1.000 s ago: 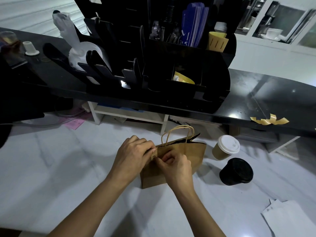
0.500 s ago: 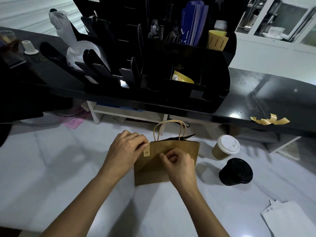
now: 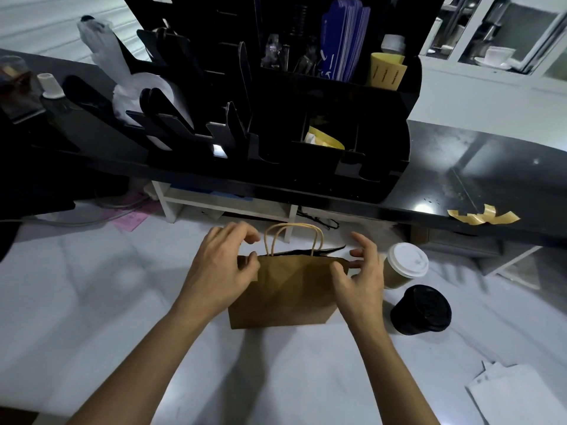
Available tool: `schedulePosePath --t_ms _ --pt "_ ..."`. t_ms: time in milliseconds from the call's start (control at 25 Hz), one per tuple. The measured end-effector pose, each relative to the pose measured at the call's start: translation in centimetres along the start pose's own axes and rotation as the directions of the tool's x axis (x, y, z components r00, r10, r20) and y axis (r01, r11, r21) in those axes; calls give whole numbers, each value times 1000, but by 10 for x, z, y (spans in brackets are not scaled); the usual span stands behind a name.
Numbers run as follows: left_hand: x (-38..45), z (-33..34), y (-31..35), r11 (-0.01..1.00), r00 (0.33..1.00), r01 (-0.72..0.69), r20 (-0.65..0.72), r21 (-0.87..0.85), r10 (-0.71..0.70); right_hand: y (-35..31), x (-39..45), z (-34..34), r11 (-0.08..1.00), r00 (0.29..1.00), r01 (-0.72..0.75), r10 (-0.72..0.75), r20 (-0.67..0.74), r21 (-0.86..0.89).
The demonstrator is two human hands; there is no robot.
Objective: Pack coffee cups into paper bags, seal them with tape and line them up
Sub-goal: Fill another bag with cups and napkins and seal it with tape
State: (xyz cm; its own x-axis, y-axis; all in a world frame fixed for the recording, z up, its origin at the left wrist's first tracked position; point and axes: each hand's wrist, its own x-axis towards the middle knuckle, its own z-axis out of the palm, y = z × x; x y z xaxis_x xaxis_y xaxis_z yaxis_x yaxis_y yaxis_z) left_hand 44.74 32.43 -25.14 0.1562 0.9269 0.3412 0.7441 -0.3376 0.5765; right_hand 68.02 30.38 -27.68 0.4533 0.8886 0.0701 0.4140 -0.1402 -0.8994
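A brown paper bag (image 3: 291,289) with twisted paper handles stands upright on the white counter (image 3: 92,302), its mouth slightly open. My left hand (image 3: 221,271) pinches the bag's top left corner, thumb on the front face. At the top right corner my right hand (image 3: 359,277) pinches the rim between thumb and forefinger, its other fingers spread. Just right of the bag stand a tan coffee cup with a white lid (image 3: 405,262) and a black cup with a black lid (image 3: 422,309). What is inside the bag is hidden.
A raised black shelf (image 3: 460,179) runs behind the bag, carrying a tall black organizer (image 3: 306,124) and yellowish tape strips (image 3: 484,216) at its right edge. White papers (image 3: 521,394) lie at the lower right. A pink slip (image 3: 130,219) lies at the far left.
Both hands have moved apart from the middle of the bag's top to its two upper corners. The bag now stands squarer to me.
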Motion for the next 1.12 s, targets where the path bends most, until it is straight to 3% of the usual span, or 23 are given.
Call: schedulePosePath --t_ms 120,200,280,400,520,640,1120 --pt "-1 -2 13 996 980 -73 -189 -52 62 1 3 -1 1000 998 5 -7 65 22" --pt "-2 -3 23 983 928 -183 -336 -27 164 3 4 -2 999 997 5 -9 77 49" --pt "-3 1 33 959 882 -283 -392 3 262 4 6 -2 997 998 8 -13 68 75" --pt "-8 13 50 943 902 -333 -285 18 324 6 10 -5 996 997 37 -43 69 85" --pt "-13 30 60 981 980 -190 -67 -37 187 9 13 -7 995 994 51 -58 90 81" --pt "-13 47 64 993 994 -77 76 -90 84 11 14 -11 994 990 72 -81 113 78" --pt "12 85 74 996 999 34 33 -80 -31 16 27 -43 991 946 118 -130 296 58"
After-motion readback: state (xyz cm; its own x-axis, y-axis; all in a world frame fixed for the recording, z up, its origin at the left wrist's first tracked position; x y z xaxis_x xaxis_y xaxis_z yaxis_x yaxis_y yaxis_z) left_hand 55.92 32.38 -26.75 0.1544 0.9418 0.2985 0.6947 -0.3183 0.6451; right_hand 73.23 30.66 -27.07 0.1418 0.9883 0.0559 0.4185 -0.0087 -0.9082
